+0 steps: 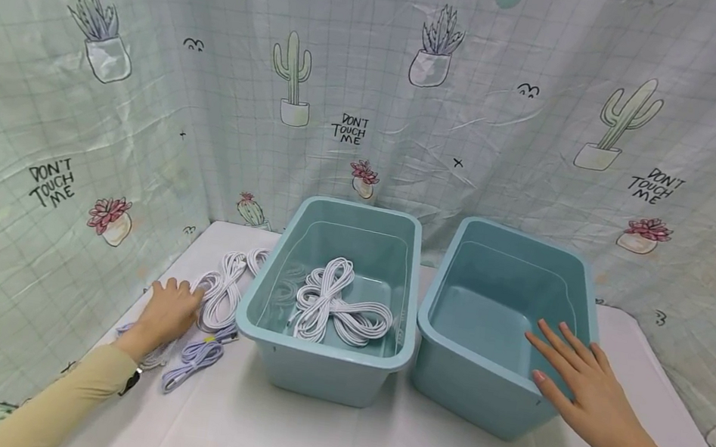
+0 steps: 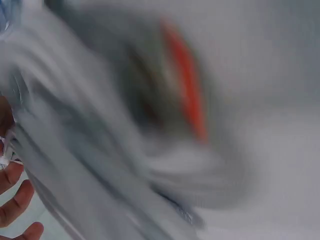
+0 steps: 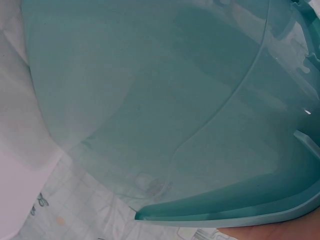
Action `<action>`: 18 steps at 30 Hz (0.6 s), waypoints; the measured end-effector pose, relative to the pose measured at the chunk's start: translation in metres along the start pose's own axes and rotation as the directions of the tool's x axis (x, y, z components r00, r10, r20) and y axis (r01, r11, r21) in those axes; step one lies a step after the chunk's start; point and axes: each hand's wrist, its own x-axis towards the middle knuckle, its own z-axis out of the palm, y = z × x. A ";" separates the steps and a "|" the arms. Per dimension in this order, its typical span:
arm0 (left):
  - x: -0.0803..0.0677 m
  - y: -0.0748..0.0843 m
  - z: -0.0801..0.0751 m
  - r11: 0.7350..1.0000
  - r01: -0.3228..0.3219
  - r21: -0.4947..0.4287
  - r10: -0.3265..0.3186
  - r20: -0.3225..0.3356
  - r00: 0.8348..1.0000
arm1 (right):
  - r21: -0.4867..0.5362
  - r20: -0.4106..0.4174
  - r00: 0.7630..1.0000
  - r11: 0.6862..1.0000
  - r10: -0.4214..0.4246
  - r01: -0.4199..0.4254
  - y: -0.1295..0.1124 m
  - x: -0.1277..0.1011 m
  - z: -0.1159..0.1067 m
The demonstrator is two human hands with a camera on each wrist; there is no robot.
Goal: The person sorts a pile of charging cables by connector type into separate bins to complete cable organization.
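Note:
At the left of the table, my left hand (image 1: 172, 312) has curled fingers at the coiled white cables (image 1: 220, 296). In the left wrist view something white shows between its thumb and fingers (image 2: 15, 202), while blurred cable strands (image 2: 95, 165) fill much of the picture. Close by lies a lilac cable bundle (image 1: 196, 361) with a yellow spot. White tied cables (image 1: 322, 302) lie inside the left blue bin (image 1: 323, 375). My right hand (image 1: 597, 398) spreads straight fingers over the near right rim of the other blue bin (image 1: 472, 392), whose floor is bare.
Both bins stand side by side on a white-covered table (image 1: 273, 433). A patterned cactus curtain (image 1: 370, 42) hangs behind and along both sides. More cable lies partly hidden under the left wrist, and an orange-red blurred strip (image 2: 187, 80) shows in the left wrist view.

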 end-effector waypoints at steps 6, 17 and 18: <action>0.004 -0.004 -0.013 0.999 -0.036 0.039 0.038 -0.071 0.997 | -0.001 -0.001 1.000 1.000 -0.002 0.002 0.001 0.000 0.000; 0.013 -0.005 -0.023 0.999 -0.050 0.001 0.050 -0.096 0.994 | 0.004 -0.007 1.000 1.000 -0.002 0.002 0.002 -0.001 0.002; 0.014 -0.004 -0.023 0.999 -0.052 -0.004 0.051 -0.095 0.994 | 0.005 -0.007 1.000 1.000 -0.003 0.003 0.002 -0.001 0.002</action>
